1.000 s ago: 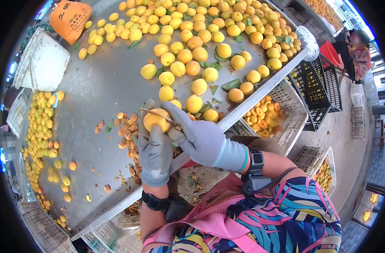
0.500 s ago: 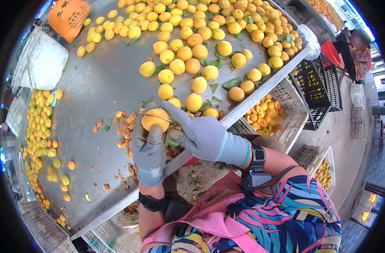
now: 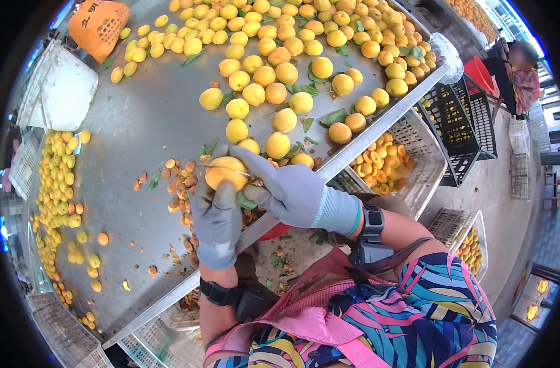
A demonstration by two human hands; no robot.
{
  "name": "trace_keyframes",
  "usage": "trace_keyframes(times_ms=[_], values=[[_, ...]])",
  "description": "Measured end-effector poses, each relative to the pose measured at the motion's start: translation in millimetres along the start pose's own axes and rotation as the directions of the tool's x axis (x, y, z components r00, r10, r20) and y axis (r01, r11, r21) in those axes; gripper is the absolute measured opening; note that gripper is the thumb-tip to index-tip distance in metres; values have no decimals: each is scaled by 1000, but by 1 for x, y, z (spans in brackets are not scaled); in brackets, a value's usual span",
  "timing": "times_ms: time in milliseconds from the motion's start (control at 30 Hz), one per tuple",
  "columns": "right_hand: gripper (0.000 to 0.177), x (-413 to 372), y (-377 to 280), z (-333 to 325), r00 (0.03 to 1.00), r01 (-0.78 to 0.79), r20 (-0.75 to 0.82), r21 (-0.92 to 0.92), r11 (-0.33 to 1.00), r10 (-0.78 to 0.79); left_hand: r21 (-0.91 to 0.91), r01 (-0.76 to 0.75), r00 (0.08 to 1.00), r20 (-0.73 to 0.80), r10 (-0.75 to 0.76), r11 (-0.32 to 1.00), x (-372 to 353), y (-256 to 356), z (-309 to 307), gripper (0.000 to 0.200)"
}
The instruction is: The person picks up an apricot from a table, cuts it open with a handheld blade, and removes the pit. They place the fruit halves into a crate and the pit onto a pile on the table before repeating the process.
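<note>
My left hand [image 3: 218, 224], in a grey glove, is closed around a yellow-orange apricot [image 3: 226, 171] above the table's near edge. A thin metal blade of a knife [image 3: 243, 173] lies across the apricot's upper side. My right hand [image 3: 286, 190], gloved too, grips the knife, its handle mostly hidden by the fingers, which press near the fruit. Just below and left of the apricot, a heap of brown pits [image 3: 180, 178] lies on the metal table [image 3: 132, 132]. Whole apricots [image 3: 278, 145] with green leaves sit just beyond my hands.
Below the table edge at right, a white crate [image 3: 424, 162] holds halved apricots [image 3: 381, 162]. Black crates [image 3: 455, 132] and a red bucket [image 3: 480, 75] stand farther right, near another person [image 3: 524, 80]. At left are a white bucket [image 3: 59, 86], an orange bag [image 3: 99, 27] and more apricots [image 3: 56, 184].
The knife blade has shifted slightly on the apricot, from near its upper edge to lower across it. Both hands keep their hold, and the view has moved a little.
</note>
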State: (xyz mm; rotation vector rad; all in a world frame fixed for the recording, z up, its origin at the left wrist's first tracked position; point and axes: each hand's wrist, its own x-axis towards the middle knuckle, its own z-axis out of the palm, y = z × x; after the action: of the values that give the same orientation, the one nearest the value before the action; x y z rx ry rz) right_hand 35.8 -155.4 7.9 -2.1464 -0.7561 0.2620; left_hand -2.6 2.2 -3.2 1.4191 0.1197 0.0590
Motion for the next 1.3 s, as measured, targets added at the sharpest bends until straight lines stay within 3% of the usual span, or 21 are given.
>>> trace_keyframes(times_ms=[33,167,233,267,333,433,467,533,667,733,767,833,867,933,967,1033,1167,1233,1300], values=[[64,-1,0,2,1000,1,-4,1,1000,-1,-91,11,998,-68,-17,996,0,-3,3,48],[67,-3,-2,-2,998,11,-62,35,999,-9,-96,137,987,-76,-144,986,-2,-17,-6,50],[68,-6,-1,-5,998,39,-48,22,999,-38,-91,-15,1000,25,18,996,-4,-8,-8,51],[66,-7,0,-7,999,37,-22,-13,999,-38,-91,-13,1000,24,15,996,-3,-3,-9,51],[65,-9,0,-6,1000,29,-1,-44,999,-29,161,-16,997,77,4,987,-3,4,-10,54],[65,-7,-1,1,1000,-9,12,-52,999,9,182,-47,999,36,41,982,-1,2,-9,58],[66,-6,0,6,999,-4,-51,-27,1000,3,183,-48,998,38,42,982,-1,-6,-11,58],[67,-7,2,11,993,3,-115,-5,1000,-4,-127,137,989,-31,-142,982,1,-19,-12,58],[67,-10,-1,9,989,18,-147,-72,997,-28,-288,126,992,18,-126,949,-3,-12,-6,59],[67,-11,-4,6,991,13,-130,-76,997,-22,-79,14,993,117,-5,997,-3,-4,-10,60],[66,-11,-4,3,997,-3,-74,-86,996,-3,-79,15,993,117,-6,997,-3,0,-10,60],[66,-11,-2,3,1000,-19,-27,-97,995,17,154,27,993,112,-44,988,-1,8,-8,59],[66,-11,2,7,999,-6,-47,-91,996,1,155,23,993,112,-41,988,0,7,-5,59],[67,-8,3,10,997,9,-72,-84,996,-15,-86,-25,999,42,29,996,0,-3,-1,56],[67,-7,2,11,997,-5,-82,-79,997,-1,-85,-24,999,45,28,996,0,-11,-3,56],[68,-8,1,12,995,-26,-93,-77,997,18,-142,113,993,-30,-118,983,0,-21,-6,52],[69,-12,-3,9,996,-19,-85,-97,995,11,-163,165,982,-69,-178,973,-9,-2,7,48],[70,-13,-3,9,997,-1,-74,-89,996,-6,138,-51,996,-63,61,989,-10,9,10,46],[70,-13,1,12,1000,-14,-19,-112,994,12,161,-48,996,-70,60,986,-10,7,10,47]])
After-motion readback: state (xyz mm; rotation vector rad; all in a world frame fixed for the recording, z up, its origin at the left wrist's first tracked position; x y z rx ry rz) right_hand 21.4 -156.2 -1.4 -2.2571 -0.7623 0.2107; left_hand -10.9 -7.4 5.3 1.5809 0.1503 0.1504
